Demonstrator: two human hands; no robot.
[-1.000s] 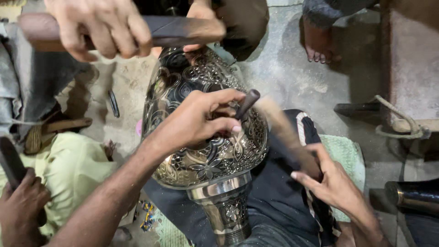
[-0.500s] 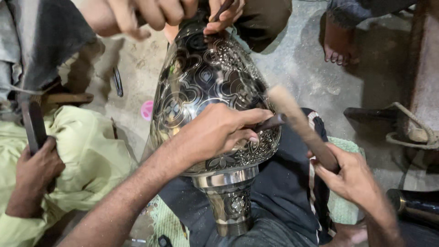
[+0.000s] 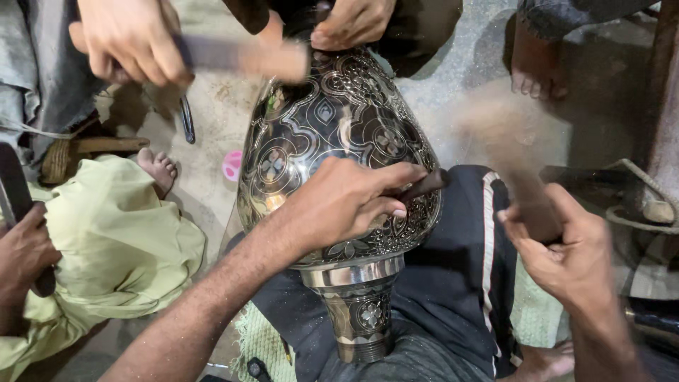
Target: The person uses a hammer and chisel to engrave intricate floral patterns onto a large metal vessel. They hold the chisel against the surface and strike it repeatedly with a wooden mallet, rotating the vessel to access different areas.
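A large engraved metal vase (image 3: 318,127) lies across my lap, its dark surface cut with floral patterns and its foot pointing toward me. My left hand (image 3: 346,201) rests on the vase body and grips a thin dark chisel (image 3: 424,185) with its tip against the metal. Raised to the right of the vase, my right hand (image 3: 559,244) holds a wooden mallet (image 3: 506,152), blurred by motion. Another person's hands work at the far end: one (image 3: 131,39) swings a blurred stick-like tool (image 3: 244,56), the other (image 3: 353,22) presses on the vase's top.
A person in pale green clothes (image 3: 106,233) sits at the left, a hand (image 3: 25,247) holding a dark tool. A bare foot (image 3: 534,64) stands at the upper right. A small pink object (image 3: 232,165) and a dark tool (image 3: 187,119) lie on the concrete floor.
My right hand has lifted the mallet up and away from the chisel. The view has shifted so the vase sits more central. The other person's tool has swung down toward the vase's top.
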